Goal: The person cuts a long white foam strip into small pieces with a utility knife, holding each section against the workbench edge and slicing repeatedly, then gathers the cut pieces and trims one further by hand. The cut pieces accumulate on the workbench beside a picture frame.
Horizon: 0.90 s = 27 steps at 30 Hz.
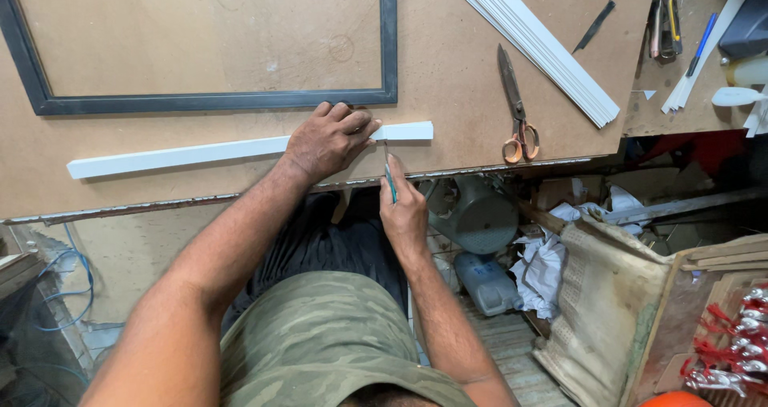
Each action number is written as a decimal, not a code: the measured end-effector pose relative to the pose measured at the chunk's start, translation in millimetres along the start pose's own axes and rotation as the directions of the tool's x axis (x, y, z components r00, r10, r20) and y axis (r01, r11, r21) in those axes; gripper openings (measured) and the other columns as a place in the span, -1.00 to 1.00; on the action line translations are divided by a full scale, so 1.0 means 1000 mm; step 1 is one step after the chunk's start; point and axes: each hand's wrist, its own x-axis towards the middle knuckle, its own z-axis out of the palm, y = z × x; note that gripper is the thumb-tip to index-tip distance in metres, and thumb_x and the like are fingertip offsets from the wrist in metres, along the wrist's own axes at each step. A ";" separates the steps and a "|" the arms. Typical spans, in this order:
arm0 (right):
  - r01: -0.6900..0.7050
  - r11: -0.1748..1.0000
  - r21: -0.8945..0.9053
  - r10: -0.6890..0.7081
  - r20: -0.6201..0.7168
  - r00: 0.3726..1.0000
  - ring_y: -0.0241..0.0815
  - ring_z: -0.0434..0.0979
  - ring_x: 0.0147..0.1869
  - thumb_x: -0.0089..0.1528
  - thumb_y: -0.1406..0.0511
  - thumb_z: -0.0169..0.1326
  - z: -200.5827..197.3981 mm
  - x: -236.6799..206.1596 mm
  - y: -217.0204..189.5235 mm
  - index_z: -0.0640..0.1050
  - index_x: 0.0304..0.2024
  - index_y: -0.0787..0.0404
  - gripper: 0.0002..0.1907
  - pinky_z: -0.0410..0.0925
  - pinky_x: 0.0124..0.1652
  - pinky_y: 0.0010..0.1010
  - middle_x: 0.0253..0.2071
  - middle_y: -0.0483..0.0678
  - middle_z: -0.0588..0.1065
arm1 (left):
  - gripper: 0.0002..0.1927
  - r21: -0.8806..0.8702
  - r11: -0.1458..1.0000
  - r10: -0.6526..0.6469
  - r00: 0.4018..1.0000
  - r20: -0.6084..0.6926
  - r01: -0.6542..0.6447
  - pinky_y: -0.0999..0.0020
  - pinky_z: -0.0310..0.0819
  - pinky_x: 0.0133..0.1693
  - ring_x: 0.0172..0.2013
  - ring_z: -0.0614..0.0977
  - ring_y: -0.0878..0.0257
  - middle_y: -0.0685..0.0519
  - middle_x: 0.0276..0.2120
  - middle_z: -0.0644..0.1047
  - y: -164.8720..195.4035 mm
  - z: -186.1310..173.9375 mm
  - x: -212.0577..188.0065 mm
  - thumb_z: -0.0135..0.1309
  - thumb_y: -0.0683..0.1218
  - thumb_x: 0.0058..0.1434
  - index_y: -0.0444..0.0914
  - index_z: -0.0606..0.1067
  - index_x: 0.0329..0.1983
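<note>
**K:** Near the front edge of the surface point(240, 187), what's each hand doing?

**R:** Left hand point(330, 139) is flat, palm down, pressing on the white strip point(180, 154), fingers spread over it, not closed around anything. Right hand point(402, 211) is closed on a thin teal-handled tool point(390, 175), a pen or a knife, can't tell which. Tip sits at the strip, just right of the left hand's fingertips.

**K:** Strip position?

**R:** Lying lengthwise along the front edge, slightly tilted, right end higher. Short stub point(408, 130) sticks out to the right past the left hand. Long part runs left.

**K:** Cut or marked yet?

**R:** Can't see a line or a gap. Strip reads as one piece, though the hand hides the section by the tool tip. My judgement: the mark or cut at that point is in hand, not finished.

**K:** What else is around?

**R:** Dark frame point(389, 47) sits just behind the strip, toward the back left of the surface. Orange-handled scissors point(516, 111) lie to the right, untouched. Stack of white strips point(536, 43) runs diagonally toward the back right corner, well apart from both hands. So plenty of stock not yet worked, as far as I can judge.
</note>
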 end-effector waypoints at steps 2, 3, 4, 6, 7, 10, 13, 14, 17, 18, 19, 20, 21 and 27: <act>0.088 0.996 -0.007 -0.088 -0.034 0.996 0.22 0.63 0.10 0.35 0.34 0.07 -0.003 -0.011 -0.003 0.45 0.30 0.22 -0.55 0.51 -0.04 -0.14 0.05 0.28 0.59 | -0.63 0.019 1.000 0.022 0.999 -0.031 -0.022 0.34 0.36 -0.09 -0.09 0.48 0.29 0.21 -0.07 0.51 0.001 -0.001 0.000 0.12 0.12 0.34 -0.09 0.60 0.13; 0.042 0.999 0.007 -0.042 -0.021 0.999 0.20 0.65 0.07 0.35 0.33 0.08 -0.003 -0.011 -0.004 0.46 0.30 0.22 -0.55 0.52 -0.06 -0.15 0.01 0.27 0.60 | -0.63 0.035 0.999 0.027 0.999 -0.045 -0.026 0.34 0.37 -0.09 -0.09 0.48 0.28 0.20 -0.07 0.51 0.001 -0.002 -0.002 0.12 0.12 0.33 -0.09 0.60 0.12; -0.017 1.000 0.013 0.017 0.002 1.000 0.19 0.66 0.05 0.36 0.32 0.08 -0.005 -0.013 -0.004 0.46 0.31 0.21 -0.56 0.52 -0.08 -0.15 -0.02 0.26 0.60 | -0.63 0.012 1.000 0.018 0.999 -0.035 -0.018 0.33 0.36 -0.09 -0.09 0.48 0.28 0.20 -0.07 0.51 0.002 -0.003 -0.003 0.12 0.12 0.33 -0.10 0.60 0.12; -0.040 0.999 0.030 0.041 -0.033 0.999 0.17 0.67 0.04 0.38 0.32 0.07 -0.006 -0.005 -0.004 0.45 0.31 0.22 -0.56 0.52 -0.09 -0.16 -0.03 0.26 0.60 | -0.62 -0.019 1.000 0.024 0.999 -0.032 -0.025 0.32 0.36 -0.09 -0.08 0.49 0.26 0.19 -0.07 0.51 0.000 -0.003 -0.002 0.14 0.12 0.34 -0.11 0.60 0.13; -0.003 0.999 0.046 0.007 -0.073 0.997 0.18 0.67 0.06 0.39 0.32 0.06 -0.005 -0.001 -0.003 0.44 0.32 0.23 -0.57 0.52 -0.07 -0.16 0.00 0.26 0.59 | -0.62 0.001 1.000 0.026 0.999 -0.030 -0.026 0.32 0.36 -0.10 -0.09 0.48 0.27 0.18 -0.07 0.51 -0.001 -0.003 -0.002 0.13 0.12 0.34 -0.11 0.60 0.14; 0.141 0.990 0.018 -0.137 -0.146 0.980 0.22 0.63 0.15 0.41 0.34 0.05 -0.003 0.015 -0.001 0.42 0.34 0.24 -0.57 0.50 0.01 -0.15 0.10 0.30 0.56 | -0.61 0.019 1.000 0.025 0.999 -0.034 -0.024 0.33 0.36 -0.09 -0.09 0.48 0.27 0.17 -0.06 0.51 -0.002 -0.003 -0.001 0.13 0.13 0.33 -0.11 0.59 0.14; 0.092 0.995 0.038 -0.089 -0.087 0.992 0.19 0.65 0.09 0.39 0.34 0.06 -0.003 0.022 0.001 0.44 0.33 0.23 -0.57 0.50 -0.02 -0.16 0.04 0.27 0.58 | -0.62 -0.011 1.000 0.021 0.998 -0.052 -0.021 0.33 0.36 -0.07 -0.06 0.48 0.28 0.18 -0.05 0.51 0.000 -0.002 -0.002 0.13 0.13 0.35 -0.11 0.59 0.13; 0.045 0.997 0.057 -0.043 -0.048 0.998 0.17 0.67 0.05 0.38 0.34 0.07 -0.002 0.023 0.001 0.45 0.32 0.22 -0.56 0.51 -0.05 -0.16 -0.01 0.25 0.60 | -0.62 -0.008 1.000 0.021 0.999 -0.047 -0.021 0.33 0.35 -0.07 -0.06 0.48 0.28 0.17 -0.06 0.51 0.000 -0.002 -0.002 0.13 0.14 0.35 -0.11 0.59 0.12; 0.077 0.995 0.061 -0.076 -0.027 0.997 0.15 0.67 0.06 0.37 0.34 0.08 -0.001 0.023 0.002 0.45 0.33 0.22 -0.54 0.52 -0.05 -0.18 -0.01 0.24 0.60 | -0.61 -0.009 1.000 0.020 0.999 -0.033 -0.020 0.33 0.35 -0.08 -0.07 0.48 0.28 0.17 -0.07 0.51 0.002 -0.003 -0.002 0.13 0.14 0.34 -0.12 0.59 0.14; 0.087 0.995 0.055 -0.085 -0.036 0.996 0.15 0.67 0.06 0.37 0.34 0.07 -0.001 0.023 0.002 0.44 0.33 0.22 -0.54 0.52 -0.05 -0.18 0.00 0.24 0.60 | -0.60 -0.004 1.000 0.025 0.999 -0.033 -0.025 0.33 0.35 -0.08 -0.07 0.48 0.28 0.18 -0.07 0.50 0.001 -0.003 -0.002 0.13 0.14 0.34 -0.12 0.59 0.15; 0.093 0.994 0.049 -0.091 -0.041 0.995 0.15 0.66 0.07 0.37 0.33 0.07 0.000 0.023 0.002 0.44 0.33 0.22 -0.55 0.52 -0.04 -0.18 0.01 0.24 0.60 | -0.60 -0.002 1.000 0.027 0.999 -0.028 -0.027 0.33 0.35 -0.08 -0.07 0.48 0.29 0.18 -0.07 0.50 0.002 -0.003 -0.002 0.13 0.14 0.34 -0.11 0.59 0.15; 0.102 0.994 0.043 -0.100 -0.044 0.994 0.15 0.66 0.07 0.38 0.33 0.07 0.000 0.024 0.002 0.44 0.33 0.23 -0.55 0.52 -0.04 -0.19 0.02 0.24 0.60 | -0.61 0.002 1.000 0.027 0.999 -0.024 -0.027 0.34 0.35 -0.08 -0.07 0.48 0.29 0.19 -0.06 0.50 0.002 -0.003 -0.001 0.12 0.14 0.35 -0.11 0.59 0.15; 0.100 0.994 0.036 -0.098 -0.044 0.994 0.15 0.67 0.07 0.38 0.33 0.07 0.000 0.025 0.002 0.44 0.33 0.22 -0.55 0.53 -0.05 -0.19 0.01 0.24 0.60 | -0.61 0.009 1.000 0.026 0.999 -0.021 -0.026 0.34 0.35 -0.08 -0.07 0.48 0.30 0.20 -0.06 0.50 0.001 -0.003 -0.001 0.12 0.14 0.35 -0.10 0.59 0.15; -0.078 0.997 0.011 0.077 0.044 0.996 0.13 0.69 -0.04 0.36 0.30 0.05 -0.002 0.027 -0.006 0.43 0.34 0.18 -0.53 0.53 -0.15 -0.17 -0.11 0.25 0.62 | -0.61 0.054 0.998 0.012 1.000 0.006 -0.012 0.38 0.35 -0.11 -0.10 0.48 0.33 0.21 -0.07 0.51 0.002 0.000 -0.001 0.07 0.15 0.38 -0.07 0.59 0.16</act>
